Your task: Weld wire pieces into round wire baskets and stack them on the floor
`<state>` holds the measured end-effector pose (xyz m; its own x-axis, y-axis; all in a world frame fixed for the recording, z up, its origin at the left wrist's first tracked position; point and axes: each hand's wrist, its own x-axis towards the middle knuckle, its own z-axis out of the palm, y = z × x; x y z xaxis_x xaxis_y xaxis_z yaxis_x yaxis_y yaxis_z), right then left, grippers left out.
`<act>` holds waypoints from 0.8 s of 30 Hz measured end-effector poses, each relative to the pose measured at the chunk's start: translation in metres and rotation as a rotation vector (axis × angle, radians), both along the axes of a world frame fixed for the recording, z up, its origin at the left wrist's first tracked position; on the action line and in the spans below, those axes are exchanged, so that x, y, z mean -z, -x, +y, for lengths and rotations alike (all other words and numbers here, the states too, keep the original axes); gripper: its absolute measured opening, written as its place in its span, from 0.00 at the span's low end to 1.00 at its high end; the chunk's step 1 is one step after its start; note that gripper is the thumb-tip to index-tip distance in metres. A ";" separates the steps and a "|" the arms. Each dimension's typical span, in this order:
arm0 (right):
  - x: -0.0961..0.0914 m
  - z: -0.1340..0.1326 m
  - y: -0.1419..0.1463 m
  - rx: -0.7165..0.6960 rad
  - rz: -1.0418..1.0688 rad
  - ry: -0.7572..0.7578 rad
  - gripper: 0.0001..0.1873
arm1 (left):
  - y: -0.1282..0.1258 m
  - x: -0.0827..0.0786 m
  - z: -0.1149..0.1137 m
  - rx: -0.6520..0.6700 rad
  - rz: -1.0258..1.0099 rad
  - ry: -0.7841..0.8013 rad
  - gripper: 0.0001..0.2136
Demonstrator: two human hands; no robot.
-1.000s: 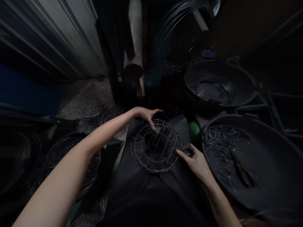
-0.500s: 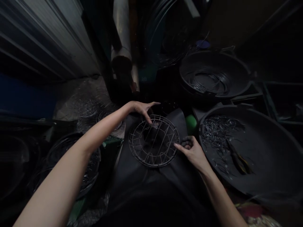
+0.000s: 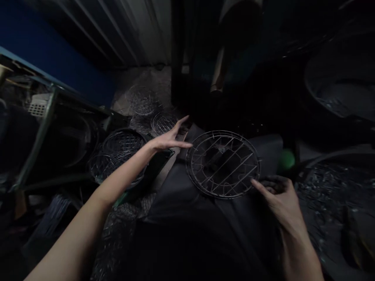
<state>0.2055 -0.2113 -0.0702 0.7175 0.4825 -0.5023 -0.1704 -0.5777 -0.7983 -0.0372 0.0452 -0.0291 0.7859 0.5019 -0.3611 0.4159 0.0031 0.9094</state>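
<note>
A round wire rack [image 3: 224, 166] with parallel rods and bent wire loops lies over my lap, on dark cloth [image 3: 181, 187]. My right hand [image 3: 277, 193] pinches its right rim, thumb on the wire and the darkened fingers curled beside it. Off the rack's left side, my left hand [image 3: 171, 138] is spread open, its thumb tip close to the rim or touching it. A small shiny piece [image 3: 222, 148] shows at the rack's upper middle; its kind is too dark to tell.
Left of my lap, a container of wire racks [image 3: 123, 146] stands near more wire racks [image 3: 143, 102] on the floor. To the right are a large dark pan [image 3: 325, 156] of wire bits, blurred pliers [image 3: 354, 238] and a green round object [image 3: 286, 159]. A metal frame [image 3: 38, 132] stands far left.
My view has swung left. My left hand has moved from the rack's top edge to its left side, fingers still spread. My right hand stays at the right rim.
</note>
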 end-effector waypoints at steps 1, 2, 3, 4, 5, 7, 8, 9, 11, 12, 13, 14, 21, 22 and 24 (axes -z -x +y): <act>-0.001 0.001 0.001 0.002 -0.001 0.001 0.38 | 0.011 0.002 -0.013 -0.064 0.028 0.018 0.53; -0.002 0.001 0.001 0.000 -0.004 0.000 0.38 | 0.018 0.005 -0.025 -0.119 0.049 0.035 0.54; -0.003 0.002 0.002 -0.003 -0.009 0.000 0.37 | 0.023 0.007 -0.034 -0.167 0.060 0.053 0.54; -0.004 0.002 0.003 -0.009 -0.013 0.002 0.37 | 0.024 0.008 -0.042 -0.208 0.062 0.072 0.54; -0.004 0.003 0.003 -0.016 -0.020 0.003 0.36 | 0.024 0.010 -0.046 -0.242 0.057 0.092 0.54; -0.005 0.002 0.004 -0.037 -0.031 0.004 0.36 | 0.018 0.013 -0.049 -0.278 0.052 0.127 0.57; -0.005 0.002 0.004 -0.043 -0.035 0.005 0.36 | 0.014 0.015 -0.047 -0.289 0.058 0.138 0.58; -0.005 0.002 0.004 -0.046 -0.038 0.008 0.36 | 0.010 0.017 -0.045 -0.293 0.069 0.145 0.59; -0.005 0.001 0.004 -0.046 -0.034 0.022 0.36 | 0.004 0.021 -0.040 -0.277 0.088 0.146 0.60; -0.004 0.000 0.004 -0.039 -0.028 0.028 0.36 | 0.002 0.024 -0.039 -0.260 0.093 0.147 0.60; -0.004 0.000 0.004 -0.031 -0.021 0.031 0.36 | 0.000 0.027 -0.038 -0.243 0.095 0.147 0.60; -0.004 0.000 0.004 -0.025 -0.013 0.032 0.36 | -0.001 0.029 -0.038 -0.226 0.093 0.151 0.60; 0.001 0.000 0.000 -0.034 0.001 0.031 0.37 | -0.006 0.032 -0.042 -0.274 0.070 0.276 0.61; 0.001 -0.001 -0.001 -0.041 -0.001 0.027 0.37 | -0.007 0.031 -0.041 -0.283 0.080 0.291 0.61; 0.002 -0.001 -0.001 -0.061 -0.008 0.016 0.36 | -0.010 0.030 -0.039 -0.295 0.081 0.312 0.61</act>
